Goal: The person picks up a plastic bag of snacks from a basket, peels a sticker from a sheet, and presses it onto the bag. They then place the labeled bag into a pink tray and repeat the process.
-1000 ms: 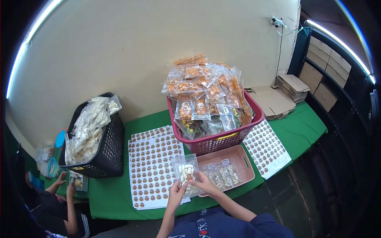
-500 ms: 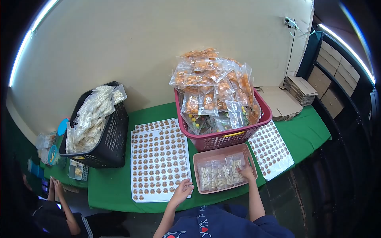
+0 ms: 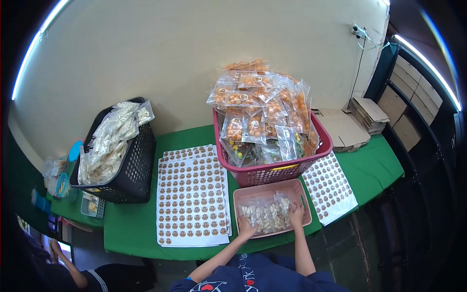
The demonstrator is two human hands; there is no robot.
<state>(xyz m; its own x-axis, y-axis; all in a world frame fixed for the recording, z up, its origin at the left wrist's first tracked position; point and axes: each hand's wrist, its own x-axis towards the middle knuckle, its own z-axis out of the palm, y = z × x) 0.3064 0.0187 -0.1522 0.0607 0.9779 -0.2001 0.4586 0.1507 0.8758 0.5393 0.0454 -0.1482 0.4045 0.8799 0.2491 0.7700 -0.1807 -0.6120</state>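
Lying together, clear bags [image 3: 265, 213], pale oblong pieces [image 3: 279, 220] inside

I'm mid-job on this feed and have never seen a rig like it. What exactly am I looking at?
There's no machine here: a person works bare-handed, and a head-worn camera looks forward and down. The left hand and right hand are in a pink tray, at clear bags of pale pieces; whether either has a firm grip on one, I can't tell. On the green cloth are sticker sheets, a crimson basket heaped with bags of orange balls, and a black basket with more pale-filled bags. Another person's hands show at lower left.
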